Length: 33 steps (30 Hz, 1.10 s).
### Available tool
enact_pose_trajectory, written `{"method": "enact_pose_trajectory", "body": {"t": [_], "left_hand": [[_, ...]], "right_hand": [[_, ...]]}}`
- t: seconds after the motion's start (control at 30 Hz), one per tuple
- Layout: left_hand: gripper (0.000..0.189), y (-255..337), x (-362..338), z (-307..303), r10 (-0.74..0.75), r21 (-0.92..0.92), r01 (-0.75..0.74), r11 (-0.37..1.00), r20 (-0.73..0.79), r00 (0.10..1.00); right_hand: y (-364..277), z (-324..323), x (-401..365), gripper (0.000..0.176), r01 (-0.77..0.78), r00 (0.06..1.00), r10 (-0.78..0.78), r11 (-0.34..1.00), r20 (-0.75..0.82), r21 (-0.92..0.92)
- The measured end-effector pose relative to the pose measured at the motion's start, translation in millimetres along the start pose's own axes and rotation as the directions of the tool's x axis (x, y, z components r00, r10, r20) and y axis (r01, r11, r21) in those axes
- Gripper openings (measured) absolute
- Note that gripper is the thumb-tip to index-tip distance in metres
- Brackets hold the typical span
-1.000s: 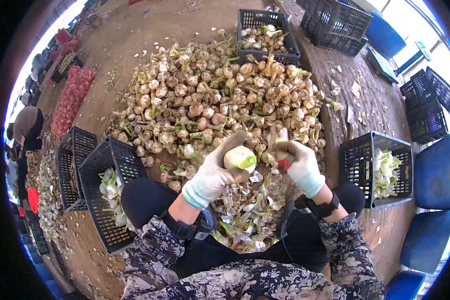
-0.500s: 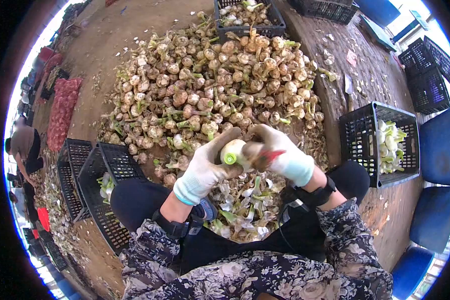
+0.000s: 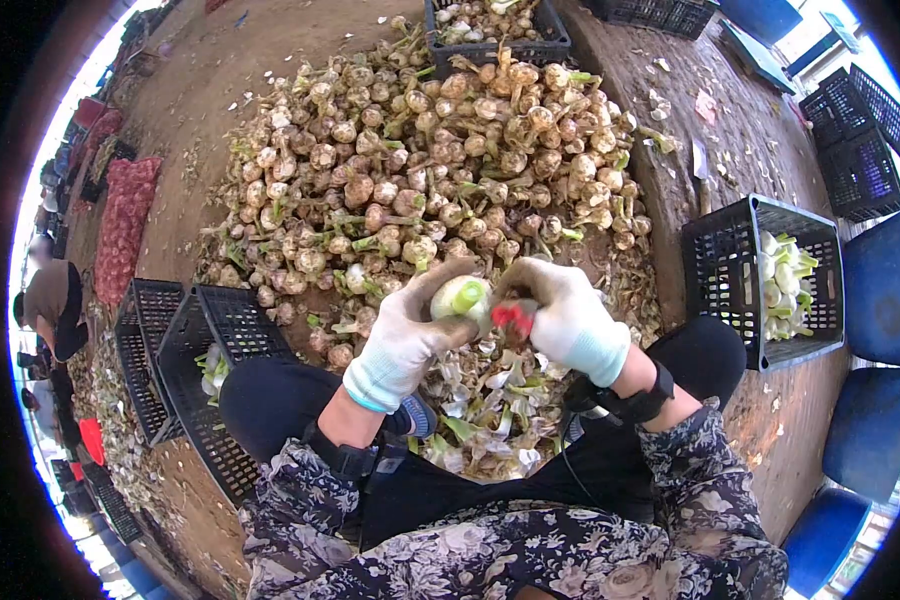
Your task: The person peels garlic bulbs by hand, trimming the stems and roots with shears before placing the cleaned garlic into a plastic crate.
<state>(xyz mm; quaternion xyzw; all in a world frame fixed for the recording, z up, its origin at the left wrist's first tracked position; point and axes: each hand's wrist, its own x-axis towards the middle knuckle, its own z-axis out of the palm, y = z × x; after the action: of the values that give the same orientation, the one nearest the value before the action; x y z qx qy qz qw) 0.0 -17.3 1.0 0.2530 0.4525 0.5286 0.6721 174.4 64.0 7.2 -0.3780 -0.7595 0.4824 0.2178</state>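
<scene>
In its gloved fingers, my left hand (image 3: 398, 332) grips a peeled white garlic bulb (image 3: 454, 300), its cut green stem end facing up at me. Close beside it, my right hand (image 3: 573, 318), also gloved, is closed around a small red-handled tool (image 3: 513, 317); its working end is blurred and I cannot make out its kind. Ahead of both hands spreads a large heap of unpeeled garlic (image 3: 370, 170). Peeled skins and stem scraps (image 3: 490, 400) lie on the ground between my knees.
To the right, a black crate (image 3: 712, 275) holds trimmed white garlic (image 3: 788, 285). Black crates (image 3: 195, 390) stand at my left knee, and another crate (image 3: 500, 50) sits behind the heap. Red mesh sacks (image 3: 128, 220) and a crouching person (image 3: 50, 300) are at far left.
The garlic bulb has tilted so more of its green stem end shows. My right hand has turned slightly, and the red-handled tool is less smeared than before.
</scene>
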Motion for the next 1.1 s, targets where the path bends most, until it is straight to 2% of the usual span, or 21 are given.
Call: {"method": "enact_pose_trajectory", "body": {"t": [0.07, 0.17, 0.23, 0.27, 0.33, 0.37, 0.4, 0.47, 0.5, 0.53, 0.6, 0.67, 0.7, 0.73, 0.8, 0.83, 0.87, 0.97, 1.03, 1.07, 1.1], "left_hand": [[0.066, 2.4, -3.4, -1.2, -0.009, -0.074, 0.012, 0.997, 0.045, 0.999], [0.073, 3.2, -2.6, -2.4, 0.0, -0.191, 0.013, 0.981, 0.065, 0.998], [0.077, -1.7, -2.2, -2.3, 0.018, -0.242, -0.012, 0.97, 0.024, 1.0], [0.079, -5.5, -0.6, -1.8, 0.081, -0.142, -0.077, 0.987, 0.022, 0.996], [0.082, -6.4, 0.4, -2.0, 0.14, -0.038, -0.139, 0.99, 0.031, 0.99], [0.08, -5.8, 0.1, -2.5, 0.169, 0.095, -0.175, 0.98, 0.067, 0.983], [0.079, -5.1, -0.5, -3.7, 0.195, 0.225, -0.214, 0.951, 0.103, 0.975], [0.078, -12.2, 0.1, -17.8, 0.147, 0.107, -0.164, 0.981, 0.153, 0.977], [0.078, -8.0, -2.6, -14.5, 0.148, 0.151, -0.172, 0.973, 0.157, 0.976], [0.079, -5.1, -3.4, -12.9, 0.15, 0.196, -0.182, 0.964, 0.165, 0.975], [0.08, -4.6, -0.9, -14.9, 0.141, 0.244, -0.174, 0.954, 0.148, 0.979], [0.083, -9.9, -1.8, -16.3, 0.126, 0.323, -0.149, 0.935, 0.089, 0.988], [0.083, -11.9, -2.1, -16.1, 0.119, 0.321, -0.141, 0.936, 0.086, 0.989], [0.084, -13.0, -1.9, -15.2, 0.113, 0.292, -0.14, 0.946, 0.107, 0.988], [0.087, -10.9, -0.4, -14.4, 0.113, 0.236, -0.148, 0.96, 0.154, 0.982], [0.086, -10.9, 2.4, -19.2, 0.1, 0.217, -0.137, 0.967, 0.173, 0.98], [0.086, -11.2, 2.7, -22.4, 0.108, 0.216, -0.143, 0.966, 0.17, 0.98], [0.084, -12.2, 4.7, -28.3, 0.224, 0.601, -0.316, 0.734, 0.226, 0.948], [0.083, -13.4, 4.3, -23.6, 0.196, 0.481, -0.259, 0.837, 0.177, 0.965], [0.082, -8.2, 4.4, -14.5, 0.165, 0.346, -0.201, 0.916, 0.133, 0.977], [0.072, -2.0, -0.7, -0.4, 0.132, 0.14, -0.129, 0.982, -0.013, 0.991]], "right_hand": [[21.5, -0.9, 9.0, 0.013, -0.164, 0.984, 0.162, 0.986, -0.068, -0.019], [63.5, 3.1, 13.7, 0.017, -0.062, 0.997, 0.067, 0.992, -0.035, 0.113], [70.9, 8.0, 8.9, 0.027, -0.193, 0.978, 0.111, 0.801, 0.176, 0.567], [46.7, 6.8, 10.2, 0.027, -0.192, 0.978, 0.11, 0.8, 0.175, 0.568], [2.1, 6.7, 10.0, 0.044, -0.441, 0.897, 0.336, 0.707, 0.286, 0.552], [4.5, 17.4, 7.1, 0.045, -0.115, 0.991, 0.082, 0.926, 0.106, 0.36], [3.0, 26.0, 1.0, 0.041, -0.117, 0.993, 0.117, 0.848, 0.033, 0.516], [12.5, 8.8, 9.0, 0.035, -0.36, 0.933, 0.289, 0.771, 0.216, 0.525], [33.5, 10.3, 15.3, 0.029, -0.218, 0.97, 0.237, 0.747, 0.055, 0.628], [49.7, 5.5, 21.2, 0.024, -0.249, 0.956, 0.293, 0.807, 0.003, 0.536], [-4.6, -17.7, 15.8, 0.028, -0.503, 0.86, 0.333, 0.687, 0.387, 0.525], [-4.7, 8.4, 14.8, 0.036, -0.37, 0.91, 0.247, 0.846, 0.332, 0.383], [-8.0, 15.4, 11.0, 0.043, -0.1, 0.983, 0.092, 0.994, 0.161, 0.038], [-2.1, 23.1, 9.7, 0.045, -0.07, 0.995, 0.059, 0.988, 0.081, 0.14], [7.1, 3.1, 11.9, 0.041, -0.414, 0.881, 0.278, 0.844, 0.382, 0.34], [14.4, 7.3, 14.9, 0.037, -0.323, 0.936, 0.184, 0.785, 0.298, 0.528], [20.9, 2.3, 14.0, 0.037, -0.37, 0.922, 0.24, 0.776, 0.303, 0.511], [4.0, -7.3, 6.4, 0.041, -0.502, 0.863, 0.321, 0.637, 0.39, 0.586], [-4.6, 1.6, 8.6, 0.042, -0.483, 0.863, 0.332, 0.76, 0.38, 0.434], [-3.2, 9.5, 5.6, 0.039, -0.244, 0.957, 0.178, 0.92, 0.228, 0.307], [-3.2, 17.0, 4.0, 0.037, -0.272, 0.954, 0.171, 0.837, 0.244, 0.476]]}}
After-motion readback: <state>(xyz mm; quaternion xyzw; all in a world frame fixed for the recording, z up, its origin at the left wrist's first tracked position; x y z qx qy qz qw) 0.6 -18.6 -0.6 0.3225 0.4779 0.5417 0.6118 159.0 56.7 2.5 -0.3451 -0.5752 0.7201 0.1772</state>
